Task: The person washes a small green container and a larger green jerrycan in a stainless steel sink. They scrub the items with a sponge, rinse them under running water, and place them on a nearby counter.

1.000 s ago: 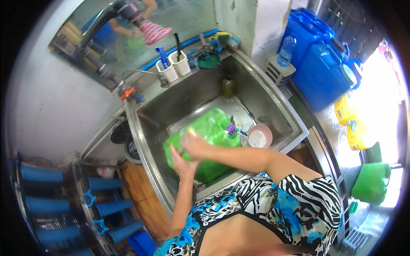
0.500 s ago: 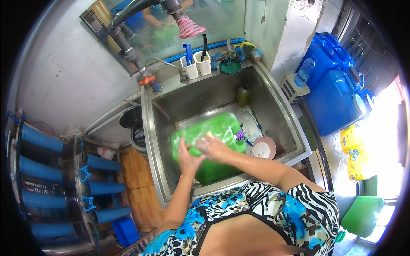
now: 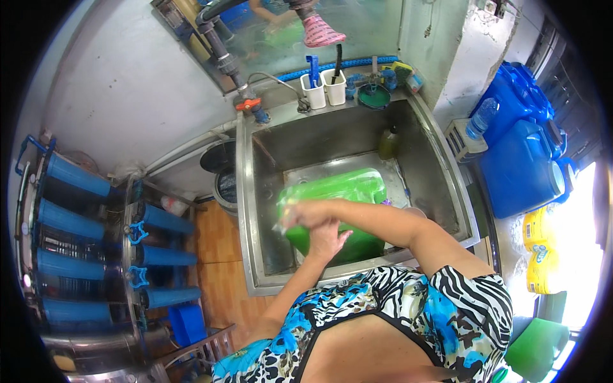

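Observation:
A green plastic jerrycan (image 3: 359,185) lies on its side in the steel sink (image 3: 245,217), with white suds along its left end. My right hand (image 3: 306,213) presses on that left end, its fingers closed and somewhat blurred. A small yellow edge shows at the fingers, which looks like a sponge; the rest of it is covered. Below the right wrist, my left hand (image 3: 327,240) rests on the jerrycan's near side with its thumb spread. The right forearm hides some of its fingers. Only a bit of the purple brush (image 3: 386,202) and the pink bowl (image 3: 416,211) shows past the right forearm.
A dark greenish bottle (image 3: 387,143) stands in the sink's far corner. White holders (image 3: 313,96) with brushes and a green-lidded container (image 3: 374,96) line the back ledge. Blue jugs (image 3: 520,169) stand at right, blue filter housings (image 3: 73,220) at left.
My right hand has slid left along the jerrycan to its sudsy end, crossing over my left hand. The forearm now covers most of the bowl and the brush. The whole view has shifted.

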A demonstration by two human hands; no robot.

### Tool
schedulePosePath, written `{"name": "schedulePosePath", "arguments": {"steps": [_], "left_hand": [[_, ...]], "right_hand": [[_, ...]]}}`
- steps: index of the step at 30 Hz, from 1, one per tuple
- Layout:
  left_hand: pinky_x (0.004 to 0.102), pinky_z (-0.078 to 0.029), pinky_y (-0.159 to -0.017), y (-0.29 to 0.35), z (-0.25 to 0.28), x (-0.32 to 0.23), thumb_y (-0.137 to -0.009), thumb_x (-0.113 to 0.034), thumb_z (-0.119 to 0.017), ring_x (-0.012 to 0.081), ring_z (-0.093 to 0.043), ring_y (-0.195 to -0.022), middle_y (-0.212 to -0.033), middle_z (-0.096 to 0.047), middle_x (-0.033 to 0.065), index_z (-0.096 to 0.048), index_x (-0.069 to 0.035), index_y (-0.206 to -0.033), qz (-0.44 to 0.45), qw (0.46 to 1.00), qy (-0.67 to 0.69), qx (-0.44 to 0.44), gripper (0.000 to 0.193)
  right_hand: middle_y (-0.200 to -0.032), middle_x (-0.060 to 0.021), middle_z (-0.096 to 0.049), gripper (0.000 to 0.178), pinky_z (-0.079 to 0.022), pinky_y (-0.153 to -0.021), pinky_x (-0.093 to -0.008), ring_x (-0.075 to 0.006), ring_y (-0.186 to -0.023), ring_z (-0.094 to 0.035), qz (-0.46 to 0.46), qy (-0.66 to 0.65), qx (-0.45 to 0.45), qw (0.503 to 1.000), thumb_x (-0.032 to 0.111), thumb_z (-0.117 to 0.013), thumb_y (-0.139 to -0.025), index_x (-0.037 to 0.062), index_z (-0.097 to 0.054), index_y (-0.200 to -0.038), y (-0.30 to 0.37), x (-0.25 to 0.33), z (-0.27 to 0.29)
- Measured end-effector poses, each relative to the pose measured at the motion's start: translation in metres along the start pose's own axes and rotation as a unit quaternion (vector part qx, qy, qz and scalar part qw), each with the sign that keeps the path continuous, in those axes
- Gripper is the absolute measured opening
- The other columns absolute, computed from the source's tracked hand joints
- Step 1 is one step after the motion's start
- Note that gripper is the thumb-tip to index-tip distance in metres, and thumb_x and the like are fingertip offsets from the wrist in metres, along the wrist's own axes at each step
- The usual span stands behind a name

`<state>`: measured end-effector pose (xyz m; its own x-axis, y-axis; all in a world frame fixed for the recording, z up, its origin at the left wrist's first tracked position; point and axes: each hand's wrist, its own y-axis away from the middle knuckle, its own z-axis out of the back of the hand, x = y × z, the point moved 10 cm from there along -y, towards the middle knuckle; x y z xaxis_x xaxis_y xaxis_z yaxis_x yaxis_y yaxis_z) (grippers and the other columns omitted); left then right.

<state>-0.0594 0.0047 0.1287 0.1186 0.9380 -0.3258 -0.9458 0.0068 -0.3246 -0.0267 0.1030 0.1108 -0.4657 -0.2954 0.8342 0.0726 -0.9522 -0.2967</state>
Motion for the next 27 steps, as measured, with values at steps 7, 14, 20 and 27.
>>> {"name": "schedulePosePath", "arguments": {"steps": [7,14,20,27], "left_hand": [[0.0504,-0.040,-0.100,0.004,0.012,-0.001,-0.066,-0.029,-0.084,0.0395,-0.052,-0.116,-0.125,-0.056,0.0189,-0.055,-0.003,-0.126,-0.007,0.998,0.060,-0.026,0.072],[0.0512,-0.040,-0.099,0.008,0.005,-0.008,-0.062,-0.030,-0.085,0.0402,-0.051,-0.114,-0.120,-0.056,0.0177,-0.060,-0.003,-0.116,0.042,0.999,0.023,0.015,0.066],[0.0525,-0.040,-0.096,0.015,0.008,-0.016,-0.064,-0.029,-0.084,0.0411,-0.050,-0.115,-0.124,-0.055,0.0171,-0.058,-0.006,-0.121,0.032,0.999,0.042,-0.006,0.067],[0.0517,-0.040,-0.097,0.027,0.011,-0.033,-0.064,-0.030,-0.083,0.0390,-0.051,-0.115,-0.125,-0.054,0.0158,-0.058,-0.006,-0.122,-0.005,0.999,0.024,-0.034,0.068]], "right_hand": [[-0.108,-0.0110,-0.070,0.027,-0.046,-0.098,-0.0434,-0.0284,-0.108,-0.061,0.042,0.019,-0.018,0.999,0.000,-0.056,-0.081,0.0085,-0.074,-0.101,-0.028,0.007,0.032],[-0.098,-0.0122,-0.074,0.024,-0.054,-0.082,-0.0436,-0.0303,-0.091,-0.068,0.079,-0.053,0.169,0.981,0.006,-0.061,-0.075,0.0086,-0.076,-0.093,-0.042,0.021,-0.043],[-0.095,-0.0149,-0.072,0.027,-0.054,-0.077,-0.0469,-0.0351,-0.088,-0.068,-0.145,0.277,0.104,0.944,0.024,-0.060,-0.076,0.0140,-0.076,-0.094,-0.066,-0.008,0.002],[-0.100,-0.0157,-0.072,0.029,-0.053,-0.081,-0.0471,-0.0336,-0.096,-0.069,-0.209,0.316,0.186,0.907,0.028,-0.060,-0.077,0.0118,-0.076,-0.096,-0.072,-0.023,-0.057]]}}
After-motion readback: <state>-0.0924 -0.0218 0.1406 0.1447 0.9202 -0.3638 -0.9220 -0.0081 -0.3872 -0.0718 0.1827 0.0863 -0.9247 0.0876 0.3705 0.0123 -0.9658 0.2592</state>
